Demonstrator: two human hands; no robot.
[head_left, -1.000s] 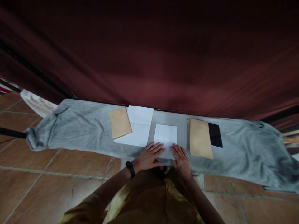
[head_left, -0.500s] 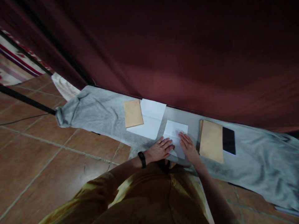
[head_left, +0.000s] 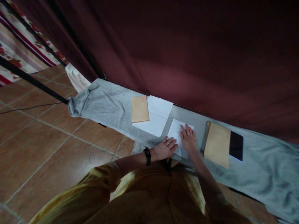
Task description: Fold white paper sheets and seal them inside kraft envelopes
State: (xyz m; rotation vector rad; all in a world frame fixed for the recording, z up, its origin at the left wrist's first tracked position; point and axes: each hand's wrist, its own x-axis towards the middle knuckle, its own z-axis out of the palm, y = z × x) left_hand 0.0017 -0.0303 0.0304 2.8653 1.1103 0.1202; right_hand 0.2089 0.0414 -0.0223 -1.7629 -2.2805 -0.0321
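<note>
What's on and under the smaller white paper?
Left hand and right hand on top of the paper. Gray surface shows beside it; what's directly beneath is covered.

1. No text, label, brand or number can be read.
2. A faint reddish print (head_left: 142, 99), too small to make out, marks the far right corner of the brown envelope (head_left: 140, 110), which lies left of the smaller white sheet (head_left: 175, 130).

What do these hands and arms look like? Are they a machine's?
No, a person's. The left hand and right hand are ungloved. A black band circles the left wrist. The left sleeve is loose and mustard-yellow; shadow obscures the right cuff.
</note>
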